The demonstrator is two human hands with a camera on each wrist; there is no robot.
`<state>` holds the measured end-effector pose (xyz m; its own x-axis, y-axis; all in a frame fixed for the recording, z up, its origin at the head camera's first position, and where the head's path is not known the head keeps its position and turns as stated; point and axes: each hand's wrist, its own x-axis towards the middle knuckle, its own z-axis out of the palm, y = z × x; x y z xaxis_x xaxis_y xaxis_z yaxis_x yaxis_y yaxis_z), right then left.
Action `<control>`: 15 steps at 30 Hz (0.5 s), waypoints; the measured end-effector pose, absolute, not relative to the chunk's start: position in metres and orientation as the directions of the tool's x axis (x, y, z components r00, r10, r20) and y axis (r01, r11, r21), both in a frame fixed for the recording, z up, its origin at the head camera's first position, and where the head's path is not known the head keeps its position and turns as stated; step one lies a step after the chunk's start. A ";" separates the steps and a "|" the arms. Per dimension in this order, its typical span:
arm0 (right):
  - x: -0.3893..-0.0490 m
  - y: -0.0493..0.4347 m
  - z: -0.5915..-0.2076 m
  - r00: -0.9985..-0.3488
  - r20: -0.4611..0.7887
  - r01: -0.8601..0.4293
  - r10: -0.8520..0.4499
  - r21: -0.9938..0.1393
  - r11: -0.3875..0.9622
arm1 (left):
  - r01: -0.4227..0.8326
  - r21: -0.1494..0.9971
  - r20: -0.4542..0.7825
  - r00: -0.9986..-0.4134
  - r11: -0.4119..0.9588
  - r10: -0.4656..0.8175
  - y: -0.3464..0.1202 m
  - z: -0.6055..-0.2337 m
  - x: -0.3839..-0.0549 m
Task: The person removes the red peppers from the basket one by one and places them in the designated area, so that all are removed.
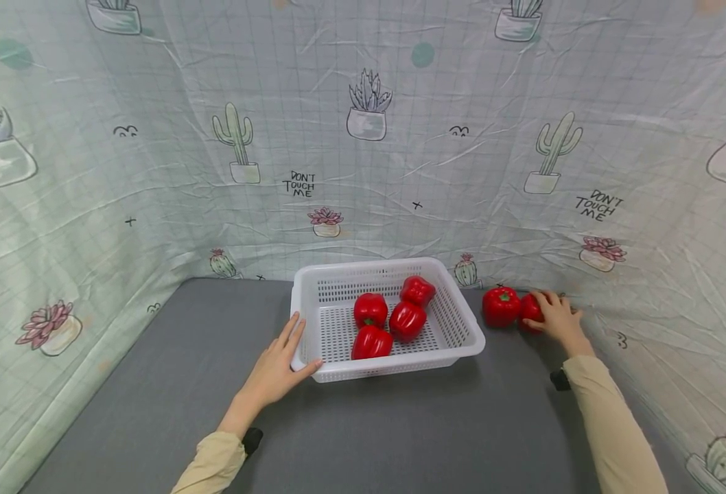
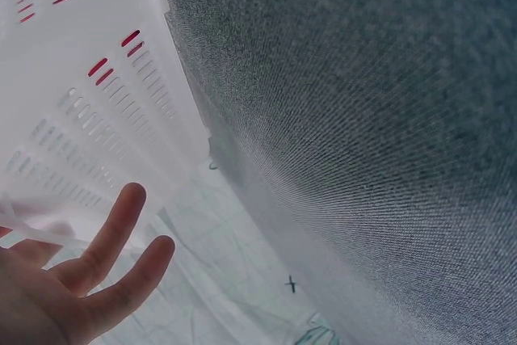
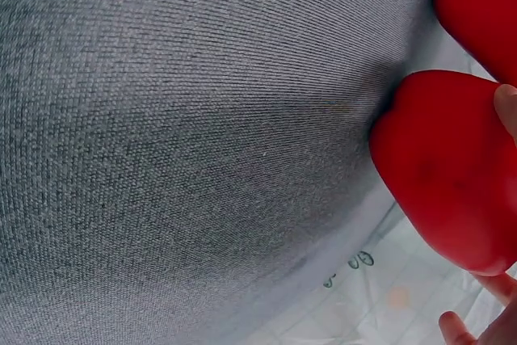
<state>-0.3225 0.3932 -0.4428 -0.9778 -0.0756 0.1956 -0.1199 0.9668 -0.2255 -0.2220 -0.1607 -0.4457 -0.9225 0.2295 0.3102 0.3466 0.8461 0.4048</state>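
A white plastic basket (image 1: 388, 365) with slotted walls holds several red bell peppers (image 1: 407, 321). My left hand (image 1: 276, 367) rests on its near left corner, thumb along the front rim and fingers spread along the left side. In the left wrist view the fingers (image 2: 121, 236) reach out beside the slotted wall. Right of the basket, my right hand (image 1: 557, 319) holds a red bell pepper (image 1: 530, 313) from its right side. The right wrist view shows the thumb and fingers at opposite sides of this pepper (image 3: 452, 171). Another red bell pepper (image 1: 501, 307) stands just left of it.
The surface is a grey cloth-covered table (image 1: 400, 432). A pale curtain (image 1: 400, 171) printed with potted plants hangs behind it and along both sides. Its lower edge runs close behind the basket and the two outer peppers.
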 end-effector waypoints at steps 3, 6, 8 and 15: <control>-0.322 0.392 -0.444 -0.976 0.204 -0.126 -0.081 -0.217 0.968 | 0.348 0.403 0.314 -0.921 0.847 0.229 -0.161 -0.446 -0.222; -0.322 0.391 -0.445 -0.975 0.210 -0.122 -0.078 -0.206 0.971 | 0.348 0.403 0.316 -0.921 0.846 0.229 -0.161 -0.445 -0.221; -0.322 0.391 -0.447 -0.974 0.215 -0.116 -0.073 -0.196 0.974 | 0.348 0.405 0.313 -0.922 0.846 0.229 -0.160 -0.445 -0.221; -0.321 0.390 -0.448 -0.969 0.236 -0.118 -0.071 -0.192 0.974 | 0.343 0.413 0.302 -0.925 0.844 0.229 -0.160 -0.444 -0.221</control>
